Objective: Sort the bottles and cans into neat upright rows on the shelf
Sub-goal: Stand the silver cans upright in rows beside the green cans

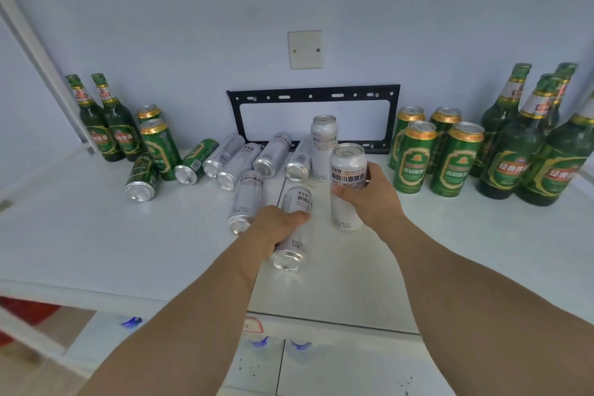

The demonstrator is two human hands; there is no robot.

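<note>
White wheat-beer can (347, 183) upright, gripped by the right hand (373, 196); left hand (276, 228) wraps a silver can lying flat (294, 235) on the white shelf (128, 235).

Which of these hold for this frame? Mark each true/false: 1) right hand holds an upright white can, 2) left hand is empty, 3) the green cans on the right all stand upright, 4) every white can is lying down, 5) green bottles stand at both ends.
1) True: the right hand grips an upright white can.
2) False: the left hand grips a tilted white can.
3) True: the four green cans on the right stand upright.
4) False: another white can stands upright by the black bracket.
5) True: green bottles stand left and right.
</note>
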